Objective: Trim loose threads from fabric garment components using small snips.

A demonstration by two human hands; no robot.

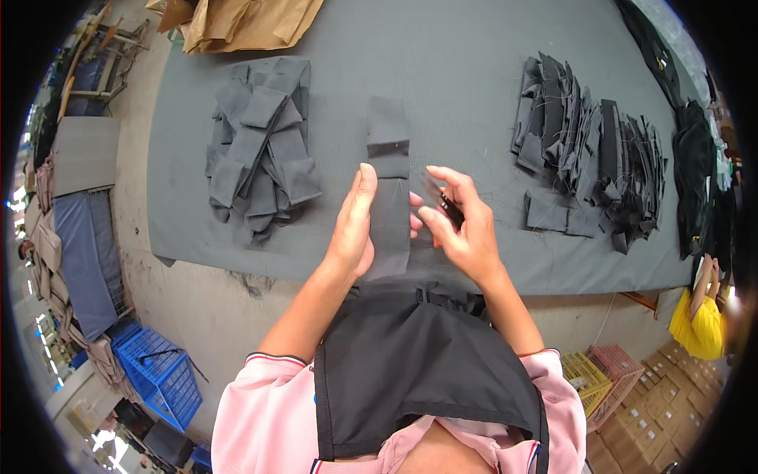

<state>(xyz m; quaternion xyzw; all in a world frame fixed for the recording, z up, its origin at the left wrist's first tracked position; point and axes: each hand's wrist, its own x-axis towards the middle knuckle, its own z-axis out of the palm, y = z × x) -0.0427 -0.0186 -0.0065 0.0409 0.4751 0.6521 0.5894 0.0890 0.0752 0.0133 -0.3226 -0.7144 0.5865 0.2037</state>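
My left hand point(353, 225) holds a long dark grey fabric strip point(388, 189) upright over the grey table point(458, 71), thumb side against the strip's left edge. My right hand point(462, 225) is just right of the strip and grips a small black cutting tool point(448, 207) between thumb and fingers. A pile of similar dark grey pieces point(260, 146) lies to the left on the table. A larger heap of dark pieces with loose threads point(592, 158) lies to the right.
Brown paper point(245, 22) lies at the table's far edge. A black apron point(418, 363) hangs at my front. Blue crates point(162, 375) stand on the floor at lower left, yellow and pink crates point(604, 375) at lower right. A person in yellow point(699, 320) is at the right.
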